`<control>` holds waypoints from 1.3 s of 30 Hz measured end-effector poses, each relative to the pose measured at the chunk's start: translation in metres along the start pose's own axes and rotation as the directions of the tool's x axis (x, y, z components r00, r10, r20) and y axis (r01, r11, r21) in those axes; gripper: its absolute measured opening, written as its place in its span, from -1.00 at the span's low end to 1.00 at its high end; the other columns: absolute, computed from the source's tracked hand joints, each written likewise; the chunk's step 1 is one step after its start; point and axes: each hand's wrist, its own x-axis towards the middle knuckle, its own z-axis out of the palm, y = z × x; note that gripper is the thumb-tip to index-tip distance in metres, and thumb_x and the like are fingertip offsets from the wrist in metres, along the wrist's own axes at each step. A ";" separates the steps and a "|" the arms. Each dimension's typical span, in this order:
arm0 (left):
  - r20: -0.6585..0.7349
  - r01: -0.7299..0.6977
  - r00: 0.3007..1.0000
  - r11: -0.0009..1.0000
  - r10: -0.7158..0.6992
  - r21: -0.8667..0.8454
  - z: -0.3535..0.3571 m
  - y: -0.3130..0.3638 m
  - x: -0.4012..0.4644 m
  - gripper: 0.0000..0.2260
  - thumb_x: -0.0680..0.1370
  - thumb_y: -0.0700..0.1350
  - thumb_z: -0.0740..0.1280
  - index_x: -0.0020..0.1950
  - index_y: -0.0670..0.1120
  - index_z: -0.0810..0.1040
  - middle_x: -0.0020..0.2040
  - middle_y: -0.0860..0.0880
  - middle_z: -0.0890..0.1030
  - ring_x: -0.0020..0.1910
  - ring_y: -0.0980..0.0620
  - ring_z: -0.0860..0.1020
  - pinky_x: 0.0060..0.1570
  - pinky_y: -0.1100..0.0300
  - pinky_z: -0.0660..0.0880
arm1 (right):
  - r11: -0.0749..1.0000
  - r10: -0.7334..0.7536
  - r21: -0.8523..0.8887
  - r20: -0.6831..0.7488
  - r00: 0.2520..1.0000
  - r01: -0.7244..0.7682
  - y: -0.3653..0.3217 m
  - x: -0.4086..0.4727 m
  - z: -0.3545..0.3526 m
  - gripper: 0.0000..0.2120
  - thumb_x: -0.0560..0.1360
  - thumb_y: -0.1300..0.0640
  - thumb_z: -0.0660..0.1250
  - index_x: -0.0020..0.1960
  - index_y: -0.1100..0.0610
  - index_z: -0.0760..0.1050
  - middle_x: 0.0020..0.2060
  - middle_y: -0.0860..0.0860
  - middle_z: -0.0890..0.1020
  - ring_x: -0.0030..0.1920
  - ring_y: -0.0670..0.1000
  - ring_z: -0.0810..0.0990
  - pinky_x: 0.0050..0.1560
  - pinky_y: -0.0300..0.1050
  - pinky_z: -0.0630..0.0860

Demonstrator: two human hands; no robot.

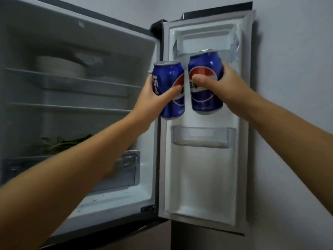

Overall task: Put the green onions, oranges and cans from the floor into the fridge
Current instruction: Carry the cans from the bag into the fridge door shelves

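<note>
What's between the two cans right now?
Nothing solid: in the head view, only a narrow gap separates the left can from the right can, showing the fridge door.

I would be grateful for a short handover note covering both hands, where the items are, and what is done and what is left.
Left hand: grips a blue can, held up at the edge of the open fridge.
Right hand: grips a second blue can, in front of the upper door shelf.
Done: green onions lie on a lower shelf inside.
Left: neither can is set down yet; the middle door bin looks empty. Oranges are not in view, so check for them.
</note>
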 end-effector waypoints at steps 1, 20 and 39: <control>-0.005 -0.006 1.000 1.000 0.006 -0.006 0.006 -0.002 0.014 -0.62 0.47 -0.16 0.42 0.23 -0.04 0.38 0.04 0.05 0.61 -0.04 0.17 0.64 -0.13 0.32 0.57 | 1.000 -0.007 -0.002 -0.033 0.999 0.007 0.006 0.010 -0.004 -0.60 0.42 0.05 0.46 0.19 0.10 0.45 -0.01 0.01 0.65 0.02 -0.02 0.65 0.08 -0.11 0.58; 0.105 0.173 0.974 0.961 -0.200 0.218 0.057 -0.083 0.031 -0.56 0.45 0.06 0.43 0.20 -0.01 0.30 0.03 0.02 0.55 -0.10 0.12 0.59 -0.19 0.25 0.58 | 0.892 0.235 -0.320 -0.276 0.932 -0.319 0.098 -0.016 -0.005 -0.16 0.42 -0.13 0.41 0.50 0.02 -0.01 0.38 0.08 0.37 0.27 0.11 0.48 0.25 -0.01 0.45; 0.120 0.200 0.956 0.894 -0.268 0.401 0.054 -0.072 0.006 -0.39 0.55 0.06 0.30 0.52 -0.04 0.11 0.26 -0.13 0.50 0.07 -0.01 0.56 -0.04 0.14 0.54 | 0.873 0.141 -0.406 -0.318 0.938 -0.269 0.089 -0.090 0.010 -0.35 0.55 0.05 0.28 0.52 0.09 0.03 0.45 0.06 0.27 0.44 -0.02 0.23 0.30 -0.25 0.19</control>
